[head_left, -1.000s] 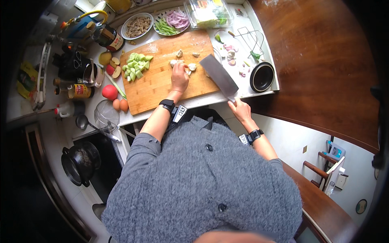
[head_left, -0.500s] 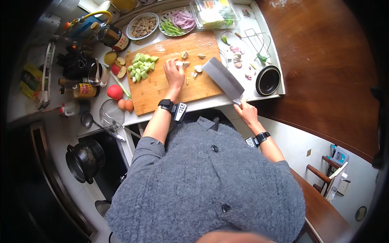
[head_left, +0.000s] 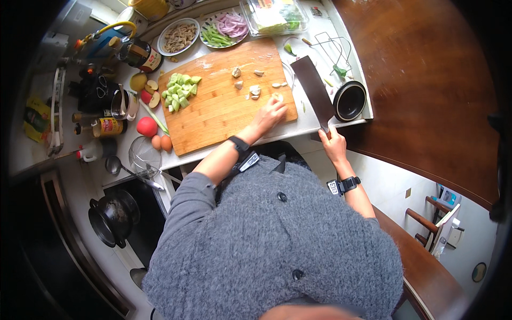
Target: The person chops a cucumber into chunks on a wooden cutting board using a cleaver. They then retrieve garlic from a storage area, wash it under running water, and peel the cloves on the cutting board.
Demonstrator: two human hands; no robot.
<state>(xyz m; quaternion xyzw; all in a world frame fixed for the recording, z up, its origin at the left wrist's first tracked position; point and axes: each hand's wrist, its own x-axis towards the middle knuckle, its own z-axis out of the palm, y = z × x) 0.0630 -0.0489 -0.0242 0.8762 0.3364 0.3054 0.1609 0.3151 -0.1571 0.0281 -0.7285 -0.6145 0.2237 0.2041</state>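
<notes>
With its fingertips pinched on a small pale piece of garlic [head_left: 277, 97], my left hand [head_left: 266, 116] rests at the right front part of the wooden cutting board [head_left: 218, 114]. My right hand [head_left: 333, 143] is closed on the handle of a cleaver [head_left: 314, 88]. Its broad dark blade points away from me, just beyond the board's right edge. Several garlic cloves [head_left: 255, 90] lie scattered on the board's right half. A heap of chopped pale green vegetable [head_left: 180, 92] sits at its left. The blade hides part of the counter beneath it.
Behind the board stand a bowl of sliced meat [head_left: 178, 36], a plate of sliced onion and green pieces [head_left: 224, 29] and a clear plastic box [head_left: 273, 18]. A black bowl [head_left: 350, 101] is right of the cleaver. A tomato [head_left: 146, 126] and eggs [head_left: 166, 143] lie left.
My left hand has moved right and nearer to me, away from the middle cloves. The cleaver has swung right off the board's corner, and its blade now looks dark.
</notes>
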